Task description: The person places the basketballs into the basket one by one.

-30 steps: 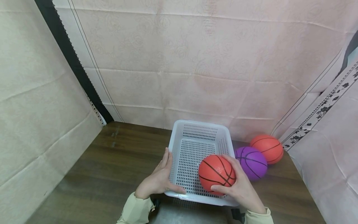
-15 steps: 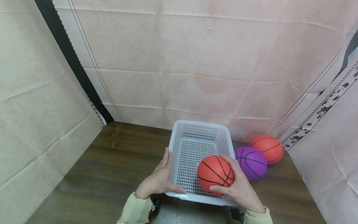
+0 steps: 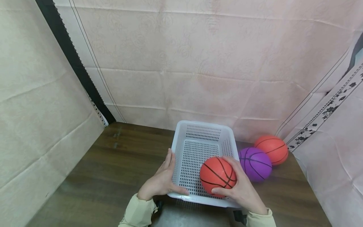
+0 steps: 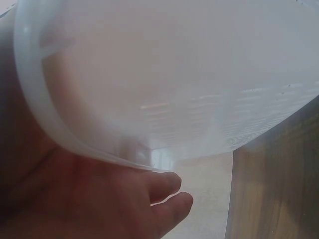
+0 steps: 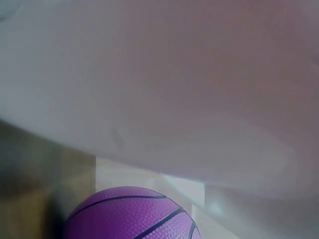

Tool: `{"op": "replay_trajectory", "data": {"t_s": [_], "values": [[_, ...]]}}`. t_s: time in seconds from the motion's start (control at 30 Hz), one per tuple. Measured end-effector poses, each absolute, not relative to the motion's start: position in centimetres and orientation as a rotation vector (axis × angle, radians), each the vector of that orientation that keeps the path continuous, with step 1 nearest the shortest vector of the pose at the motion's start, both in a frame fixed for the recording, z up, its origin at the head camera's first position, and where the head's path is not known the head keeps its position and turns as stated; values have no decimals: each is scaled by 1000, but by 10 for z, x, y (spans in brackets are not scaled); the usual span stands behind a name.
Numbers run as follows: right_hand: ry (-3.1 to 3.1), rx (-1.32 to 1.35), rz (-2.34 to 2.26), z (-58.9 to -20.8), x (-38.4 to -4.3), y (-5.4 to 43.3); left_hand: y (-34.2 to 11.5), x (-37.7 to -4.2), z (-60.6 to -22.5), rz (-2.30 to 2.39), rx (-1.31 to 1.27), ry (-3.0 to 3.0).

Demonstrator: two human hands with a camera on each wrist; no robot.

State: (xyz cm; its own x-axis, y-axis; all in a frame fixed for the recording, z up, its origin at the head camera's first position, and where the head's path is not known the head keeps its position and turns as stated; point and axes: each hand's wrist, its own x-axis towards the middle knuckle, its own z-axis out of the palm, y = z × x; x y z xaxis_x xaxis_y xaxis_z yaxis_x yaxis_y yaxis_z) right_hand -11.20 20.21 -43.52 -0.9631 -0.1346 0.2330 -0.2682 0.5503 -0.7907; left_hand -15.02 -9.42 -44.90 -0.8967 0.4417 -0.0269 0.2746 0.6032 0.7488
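Within the near right part of the white, perforated plastic basket [image 3: 198, 151], an orange-red, black-seamed ball [image 3: 216, 175] is clasped by the right grip [image 3: 241, 190]; the basket is braced by the straight-fingered left grip [image 3: 160, 183]. Light, springy handling is likely; the ball's widest girth should be held.

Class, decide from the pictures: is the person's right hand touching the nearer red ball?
Touching. The head view shows it: the right hand grips the nearer red ball, thumb laid across its near side and fingers against its upper right.
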Motion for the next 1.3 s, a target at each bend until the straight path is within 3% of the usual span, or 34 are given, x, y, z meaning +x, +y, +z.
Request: {"op": "replay_trajectory", "data": {"t_s": [1.3], "values": [[-2688, 369, 1281, -439, -113, 198, -95, -149, -449, 1169, 614, 2623]]}}
